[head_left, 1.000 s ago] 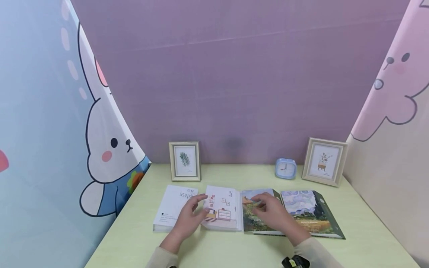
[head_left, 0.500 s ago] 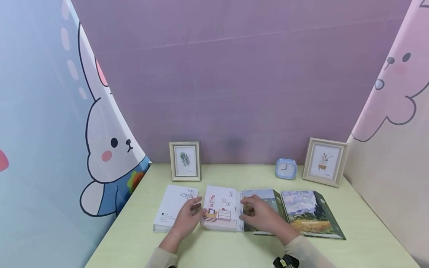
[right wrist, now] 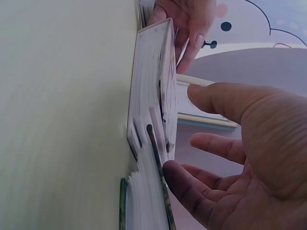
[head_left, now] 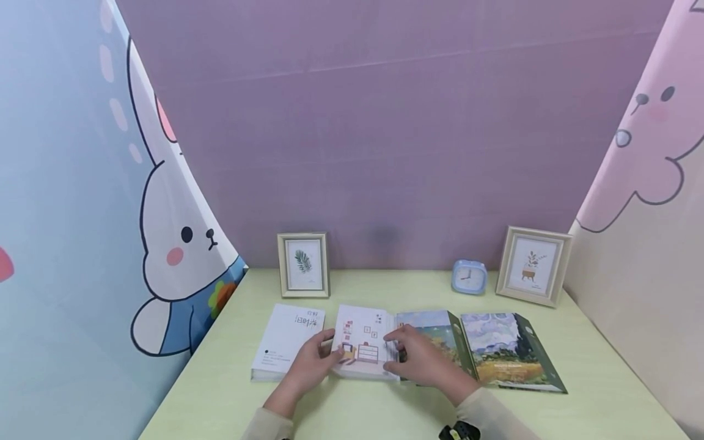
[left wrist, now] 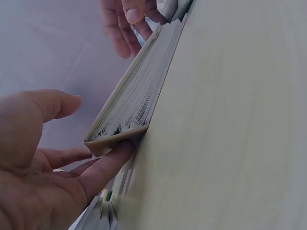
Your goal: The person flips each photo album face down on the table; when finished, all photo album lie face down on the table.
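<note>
A thick white photo album (head_left: 360,333) with a drawn room on its cover lies between my two hands. My left hand (head_left: 309,366) is at its left edge; in the left wrist view the fingers touch the brown spine (left wrist: 115,140) while the thumb stands apart above. My right hand (head_left: 426,362) reaches the album's right edge, fingers loosely bent and thumb spread away. In the right wrist view a fingertip of it is right at the dark-edged cover of the neighbouring painting album (right wrist: 165,201), whose lower part my right hand hides in the head view.
Left of my left hand lies another white album (head_left: 282,333); on the right is a second painting-covered album (head_left: 500,351). Behind them stand a leaf picture frame (head_left: 304,264), a blue clock (head_left: 469,277) and a plant picture frame (head_left: 533,266) on the pale table (head_left: 379,403).
My right hand has moved left from over the painting album to the white album's right edge. My left hand has shifted slightly right, its fingers drawing to the left edge. The albums look unmoved.
</note>
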{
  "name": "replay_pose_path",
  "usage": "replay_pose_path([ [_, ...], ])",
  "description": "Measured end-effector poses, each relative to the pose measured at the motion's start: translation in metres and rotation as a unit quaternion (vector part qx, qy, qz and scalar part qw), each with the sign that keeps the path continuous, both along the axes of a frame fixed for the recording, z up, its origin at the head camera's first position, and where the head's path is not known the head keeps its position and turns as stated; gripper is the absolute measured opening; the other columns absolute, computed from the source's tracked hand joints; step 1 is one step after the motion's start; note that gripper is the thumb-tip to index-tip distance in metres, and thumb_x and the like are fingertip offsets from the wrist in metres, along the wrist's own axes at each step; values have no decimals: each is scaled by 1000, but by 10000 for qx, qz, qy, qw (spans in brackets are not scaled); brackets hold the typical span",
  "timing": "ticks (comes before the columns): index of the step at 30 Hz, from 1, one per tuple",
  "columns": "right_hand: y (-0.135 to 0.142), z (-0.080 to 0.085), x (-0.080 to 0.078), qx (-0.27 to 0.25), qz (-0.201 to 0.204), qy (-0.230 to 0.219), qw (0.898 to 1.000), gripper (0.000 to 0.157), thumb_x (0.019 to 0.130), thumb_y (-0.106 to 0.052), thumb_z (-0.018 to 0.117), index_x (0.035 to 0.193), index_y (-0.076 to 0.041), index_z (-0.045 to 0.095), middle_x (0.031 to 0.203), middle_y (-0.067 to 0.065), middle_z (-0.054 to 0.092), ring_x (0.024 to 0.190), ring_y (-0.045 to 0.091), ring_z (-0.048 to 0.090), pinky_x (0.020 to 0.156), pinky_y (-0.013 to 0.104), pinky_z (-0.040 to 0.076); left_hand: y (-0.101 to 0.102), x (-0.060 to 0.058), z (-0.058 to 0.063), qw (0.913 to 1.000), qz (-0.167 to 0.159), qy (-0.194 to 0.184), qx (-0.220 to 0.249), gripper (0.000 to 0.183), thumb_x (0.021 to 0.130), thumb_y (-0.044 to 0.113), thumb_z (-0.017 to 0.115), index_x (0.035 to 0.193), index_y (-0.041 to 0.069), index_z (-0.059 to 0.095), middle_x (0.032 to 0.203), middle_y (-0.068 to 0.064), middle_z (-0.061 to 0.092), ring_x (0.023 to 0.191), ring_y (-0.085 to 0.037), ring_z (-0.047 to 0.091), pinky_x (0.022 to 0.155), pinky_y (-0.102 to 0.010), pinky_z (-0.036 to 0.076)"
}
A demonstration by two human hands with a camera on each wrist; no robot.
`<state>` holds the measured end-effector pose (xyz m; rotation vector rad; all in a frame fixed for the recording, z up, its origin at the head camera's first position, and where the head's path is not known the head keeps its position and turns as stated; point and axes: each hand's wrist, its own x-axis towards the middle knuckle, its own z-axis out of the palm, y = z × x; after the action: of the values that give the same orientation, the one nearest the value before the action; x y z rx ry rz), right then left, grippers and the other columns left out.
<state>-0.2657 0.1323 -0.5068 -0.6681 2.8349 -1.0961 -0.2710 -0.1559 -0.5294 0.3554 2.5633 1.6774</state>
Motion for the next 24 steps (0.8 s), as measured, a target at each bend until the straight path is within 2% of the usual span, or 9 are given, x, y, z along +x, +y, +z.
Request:
replay_pose_path([
  [4,-3,-1,1,45,4,-24,10000,59,86,-32,88,135,-7,67,141,21,55,111,29,64,97,55,56,0,0,0,9999,-79,-79,61,72,98,23,74,152,-10,41,150,-35,48,127,-45,61,98,-43,59],
  [8,-7,-1,1,165,22,56,9998,60,85,-33,87,136,-8,67,126,9,60,106,23,62,90,47,58,0,0,-1,9998,-133,-90,105,74,97,22,75,152,-12,39,148,-34,49,124,-41,64,96,-37,60],
  [14,-14,-4,0,177,100,118,9997,58,82,-32,89,132,-9,70,120,6,60,100,21,58,80,37,56,-1,0,-3,9999,-97,-3,-125,72,96,20,76,152,-11,41,145,-31,54,122,-41,65,99,-44,59],
  [18,-16,-7,0,231,61,201,9995,54,79,-31,90,126,-10,73,119,3,60,101,21,58,83,41,56,-1,-1,-4,9998,-72,-85,-180,71,96,18,75,153,-7,41,146,-30,54,125,-42,62,100,-47,58],
  [24,-19,-12,-3,387,64,580,9975,39,83,-31,89,115,-12,77,119,1,60,111,25,59,99,52,53,-1,-1,-3,9998,-68,-84,-184,70,95,14,74,154,-6,41,147,-31,52,126,-42,62,98,-44,59],
])
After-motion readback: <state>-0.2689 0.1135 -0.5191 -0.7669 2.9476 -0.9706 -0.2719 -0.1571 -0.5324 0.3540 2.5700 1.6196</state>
